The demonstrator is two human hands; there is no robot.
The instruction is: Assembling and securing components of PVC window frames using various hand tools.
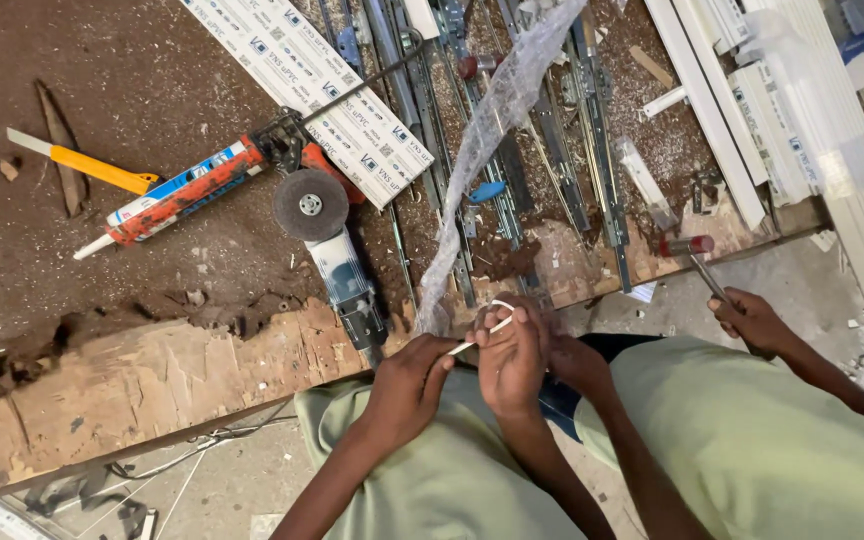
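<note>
While the worn wooden table is carrying the clutter, the angle grinder is lying at its near edge. Just left of the grinder, a sealant gun is resting. Below the grinder, the left hand and right hand are pinching a thin white strip, fingers closed on it. Right of the grinder, another person's hand is gripping a hammer.
</note>
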